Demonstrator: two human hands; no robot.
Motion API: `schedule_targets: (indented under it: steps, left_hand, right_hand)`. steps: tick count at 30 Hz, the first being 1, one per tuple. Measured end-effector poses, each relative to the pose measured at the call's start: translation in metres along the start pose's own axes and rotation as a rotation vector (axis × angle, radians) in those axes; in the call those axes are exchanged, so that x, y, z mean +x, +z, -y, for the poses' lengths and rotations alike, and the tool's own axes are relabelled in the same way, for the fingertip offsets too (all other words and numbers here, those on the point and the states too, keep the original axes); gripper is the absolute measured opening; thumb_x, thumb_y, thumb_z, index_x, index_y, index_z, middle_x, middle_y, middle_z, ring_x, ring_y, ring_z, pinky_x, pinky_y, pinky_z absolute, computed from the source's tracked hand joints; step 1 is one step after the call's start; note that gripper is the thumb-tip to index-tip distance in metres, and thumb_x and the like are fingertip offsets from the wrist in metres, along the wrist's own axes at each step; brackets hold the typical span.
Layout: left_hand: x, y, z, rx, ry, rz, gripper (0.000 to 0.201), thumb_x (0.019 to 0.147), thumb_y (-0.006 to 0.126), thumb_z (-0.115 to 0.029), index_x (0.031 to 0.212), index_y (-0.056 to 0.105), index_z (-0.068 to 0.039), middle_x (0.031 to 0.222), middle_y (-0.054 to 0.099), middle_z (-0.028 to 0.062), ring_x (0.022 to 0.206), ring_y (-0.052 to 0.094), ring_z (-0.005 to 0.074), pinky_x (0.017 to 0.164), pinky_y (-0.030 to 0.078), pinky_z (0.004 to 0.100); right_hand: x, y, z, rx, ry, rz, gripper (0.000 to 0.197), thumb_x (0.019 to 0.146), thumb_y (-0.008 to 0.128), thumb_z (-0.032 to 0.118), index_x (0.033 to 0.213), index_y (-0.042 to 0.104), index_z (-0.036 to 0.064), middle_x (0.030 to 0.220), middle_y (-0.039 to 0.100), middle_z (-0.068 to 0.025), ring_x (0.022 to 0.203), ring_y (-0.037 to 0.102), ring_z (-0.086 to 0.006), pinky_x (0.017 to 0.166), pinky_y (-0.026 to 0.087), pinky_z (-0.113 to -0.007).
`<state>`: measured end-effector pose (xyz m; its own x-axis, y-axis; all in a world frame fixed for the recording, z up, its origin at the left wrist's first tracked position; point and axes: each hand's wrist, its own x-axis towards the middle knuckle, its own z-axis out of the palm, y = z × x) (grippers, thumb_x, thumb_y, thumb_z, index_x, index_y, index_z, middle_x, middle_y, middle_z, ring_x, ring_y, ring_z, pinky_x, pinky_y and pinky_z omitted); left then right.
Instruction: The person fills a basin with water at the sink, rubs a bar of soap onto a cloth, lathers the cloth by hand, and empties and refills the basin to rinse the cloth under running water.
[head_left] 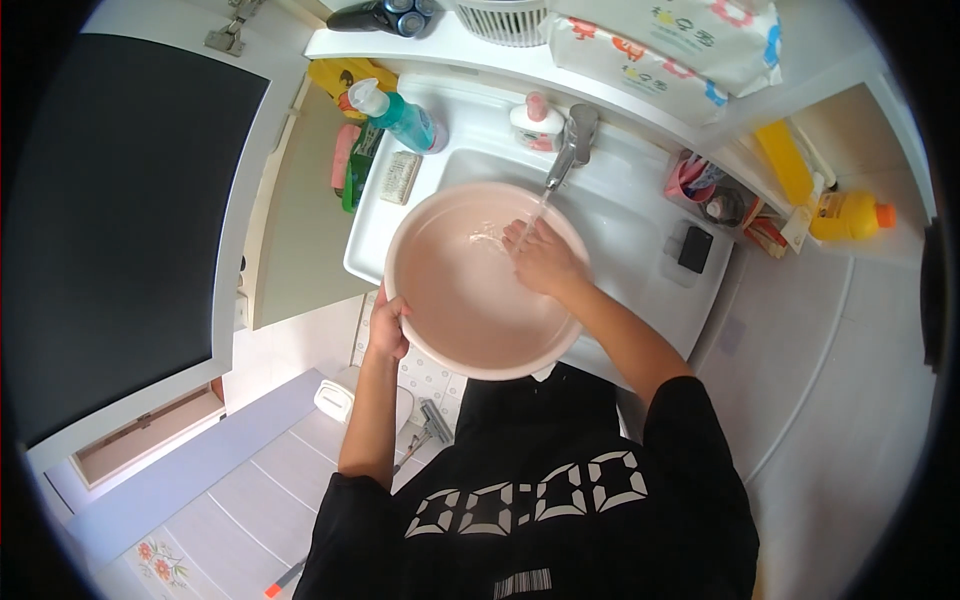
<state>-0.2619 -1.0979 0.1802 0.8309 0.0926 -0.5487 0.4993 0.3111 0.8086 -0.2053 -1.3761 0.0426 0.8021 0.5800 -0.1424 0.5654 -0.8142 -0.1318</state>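
Note:
A large pale pink basin point(465, 290) rests tilted over the white sink, its near side jutting past the sink's front edge. My left hand point(388, 325) grips its left rim, thumb over the edge and the other fingers hidden beneath. Inside the basin, my right hand point(543, 258) is held with fingers stretched out under the stream of water. That stream falls from the chrome faucet point(572, 150) behind the basin. Ripples and glints show where water meets the basin's inside.
Around the white sink point(630, 240) stand a teal pump bottle point(408, 122), a scrubbing brush point(400, 178), a white soap bottle point(537, 125) and a black soap-like block point(694, 249). Wipe packs point(640, 70) lie on the shelf above. An open mirror door point(130, 230) fills the left.

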Motion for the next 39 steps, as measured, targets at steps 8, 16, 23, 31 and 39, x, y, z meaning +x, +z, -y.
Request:
schedule_targets:
  steps: [8,16,23,31,39]
  left_hand:
    - [0.013,-0.015,0.012,-0.096,-0.009,0.038,0.078,0.064,0.043,0.001,0.142,0.039,-0.004,0.118,0.056,0.0135,0.104,0.056,0.0243,0.089,0.05,0.034]
    - [0.012,-0.019,0.019,-0.116,-0.079,0.085,0.08,0.063,0.043,0.002,0.143,0.04,-0.005,0.118,0.057,0.0127,0.103,0.057,0.0232,0.089,0.05,0.0334]
    - [0.011,-0.018,0.023,-0.068,-0.122,0.123,0.081,0.063,0.047,0.002,0.143,0.041,-0.005,0.116,0.057,0.0117,0.102,0.056,0.0218,0.087,0.049,0.0306]
    - [0.018,-0.024,0.026,-0.07,-0.123,0.106,0.079,0.063,0.046,0.003,0.141,0.042,-0.005,0.115,0.057,0.0103,0.103,0.055,0.0204,0.089,0.047,0.0295]
    - [0.006,-0.007,0.013,-0.016,-0.039,0.011,0.074,0.068,0.045,0.0,0.142,0.04,-0.004,0.118,0.056,0.0107,0.106,0.054,0.0202,0.092,0.046,0.031]
  right_hand:
    - [-0.015,0.01,0.01,-0.191,-0.164,0.299,0.06,0.089,0.05,0.042,0.129,0.054,-0.0017,0.143,0.047,-0.0128,0.135,0.04,-0.0232,0.116,0.022,-0.044]
    - [0.008,0.011,0.026,0.488,0.211,0.696,0.077,0.093,0.046,0.048,0.147,0.027,-0.0037,0.153,0.023,-0.0286,0.144,0.022,-0.0382,0.117,0.021,-0.043]
    - [0.071,0.017,0.104,0.819,0.578,0.352,0.075,0.097,0.04,0.045,0.151,0.013,-0.0007,0.157,0.01,-0.0242,0.146,0.012,-0.0401,0.117,0.021,-0.043]
    - [0.028,-0.065,0.137,1.53,0.262,0.676,0.045,0.1,0.039,0.044,0.12,0.059,0.0086,0.118,0.06,-0.0111,0.117,0.053,-0.0255,0.101,0.038,-0.041]
    - [-0.077,-0.085,0.081,0.803,0.013,0.586,0.062,0.096,0.042,0.058,0.085,0.071,0.0042,0.083,0.068,-0.0149,0.076,0.064,-0.026,0.076,0.048,-0.041]
